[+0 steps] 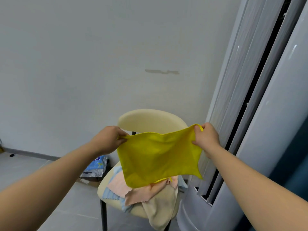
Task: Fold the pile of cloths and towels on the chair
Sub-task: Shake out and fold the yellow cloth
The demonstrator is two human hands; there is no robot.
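1. So the yellow cloth (159,157) hangs in the air above the chair (150,120), long axis running left-right between both hands.
2. Left hand (108,139) pinches one top corner, right hand (206,137) grips the other, about level.
3. Unfolded pile (150,192) sits on the seat below.

There is one yellow cloth (160,157), two grips (left grip (108,139), right grip (207,139)) and one cream chair (150,120). On the chair lie one beige towel (160,209), two pink patches (116,182) and three light blue patches (109,195), though how many separate cloths these make cannot be told. Beyond are one plastic package (96,165), one cardboard box (87,181) and one air conditioner (266,130).
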